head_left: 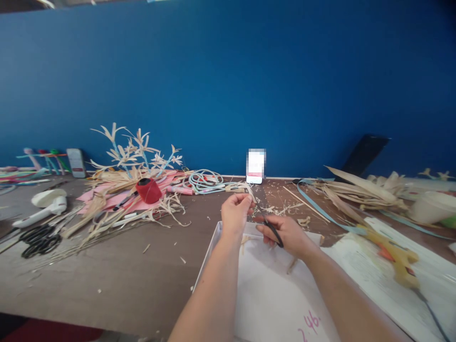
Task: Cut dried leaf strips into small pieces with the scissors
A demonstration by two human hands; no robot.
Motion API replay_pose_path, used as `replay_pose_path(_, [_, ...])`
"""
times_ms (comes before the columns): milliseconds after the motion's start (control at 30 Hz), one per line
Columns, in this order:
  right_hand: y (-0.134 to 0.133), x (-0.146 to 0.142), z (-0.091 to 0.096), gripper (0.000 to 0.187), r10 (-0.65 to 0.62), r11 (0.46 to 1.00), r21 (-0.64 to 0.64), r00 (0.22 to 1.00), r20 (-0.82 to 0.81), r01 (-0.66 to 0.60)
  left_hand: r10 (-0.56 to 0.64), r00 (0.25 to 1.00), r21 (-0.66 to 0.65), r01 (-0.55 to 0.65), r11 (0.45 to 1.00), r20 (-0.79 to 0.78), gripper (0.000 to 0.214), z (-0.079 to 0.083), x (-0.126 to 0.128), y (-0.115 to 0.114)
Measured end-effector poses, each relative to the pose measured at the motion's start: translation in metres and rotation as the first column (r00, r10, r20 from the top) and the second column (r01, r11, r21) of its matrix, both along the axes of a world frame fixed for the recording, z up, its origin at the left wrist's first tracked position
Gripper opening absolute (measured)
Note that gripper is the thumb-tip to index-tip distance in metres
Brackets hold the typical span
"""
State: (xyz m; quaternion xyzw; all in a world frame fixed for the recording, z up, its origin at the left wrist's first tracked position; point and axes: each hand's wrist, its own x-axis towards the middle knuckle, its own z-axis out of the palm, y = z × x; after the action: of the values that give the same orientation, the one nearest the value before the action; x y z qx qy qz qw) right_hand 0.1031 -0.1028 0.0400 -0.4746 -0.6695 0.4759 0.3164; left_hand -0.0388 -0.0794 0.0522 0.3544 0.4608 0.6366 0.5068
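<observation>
My left hand (235,212) is closed in a pinch on a thin pale straw strip (251,193) that sticks up and to the right from the fingertips. My right hand (290,235) grips small black-handled scissors (272,229), whose blades point up-left toward the strip. Both hands hover over the far edge of a white sheet of paper (270,294) on the brown table (117,275). Small straw offcuts lie just beyond the hands.
Left of the hands lie straw flowers (137,152), a red spool (148,190), pink paper, coiled light-blue cord (204,181), black scissors (40,240) and a white tool (42,211). At the right are dried husks (359,192), a yellow glue gun (395,256) and printed sheets. A blue wall stands behind.
</observation>
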Motion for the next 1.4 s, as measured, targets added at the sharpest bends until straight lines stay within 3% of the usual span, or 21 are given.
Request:
replay_pose_path(467, [0.002, 0.001, -0.007, 0.041, -0.01, 1.0, -0.025, 1.0, -0.03, 0.009, -0.095, 0.987, -0.056, 0.103, 0.993, 0.129, 0.023, -0.004, -0.002, 0.003])
replay_pose_path(733, [0.001, 0.003, -0.001, 0.036, 0.015, 1.0, 0.012, 0.999, -0.034, -0.015, -0.191, 0.98, -0.101, 0.195, 0.976, 0.049, 0.02, 0.0, -0.001, -0.002])
replay_pose_path(1133, [-0.001, 0.002, 0.007, 0.036, -0.013, 1.0, 0.002, 0.999, 0.032, 0.013, -0.191, 0.981, -0.078, 0.193, 0.978, 0.033, 0.021, 0.0, 0.0, -0.001])
replay_pose_path(1400, [0.001, 0.003, 0.0, 0.032, 0.008, 1.0, 0.007, 1.0, -0.023, -0.008, -0.202, 0.979, -0.082, 0.201, 0.976, 0.005, 0.021, -0.003, 0.0, 0.0])
